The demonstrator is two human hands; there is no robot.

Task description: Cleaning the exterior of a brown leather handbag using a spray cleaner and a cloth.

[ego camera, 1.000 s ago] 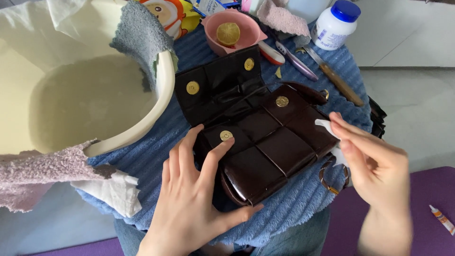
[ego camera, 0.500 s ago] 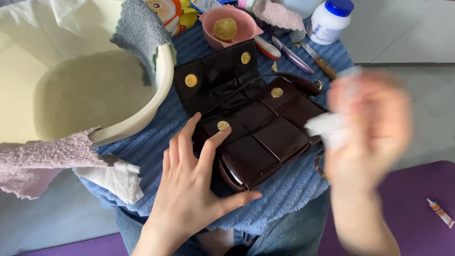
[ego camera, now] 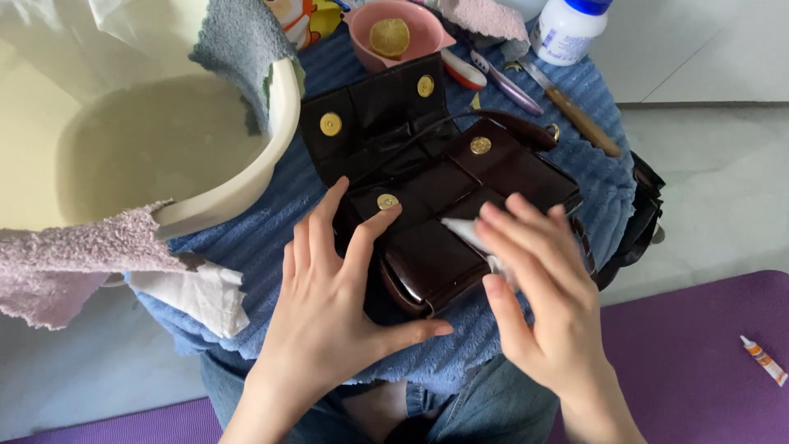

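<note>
Blue ribbed towel [ego camera: 279,238] covering small worktop, purple mat [ego camera: 699,345] lying below. Dark brown leather bag [ego camera: 444,197] lying open on towel, gold snaps showing. Left hand [ego camera: 337,304] pressing flat on bag's near edge, fingers [ego camera: 366,242] spreading, gripping nothing. Right hand [ego camera: 542,288] pinching white wipe [ego camera: 472,238] against bag front, fingers curling over it. Beyond fingertips: pink cup [ego camera: 394,33], white bottle [ego camera: 567,29], toothbrush [ego camera: 505,78]. Left of fingers: cream basin [ego camera: 246,185] holding cloudy water, pink cloth [ego camera: 74,263] draping over rim.

Dark brown bag [ego camera: 444,189], ribbed blue towel [ego camera: 271,238]
</note>
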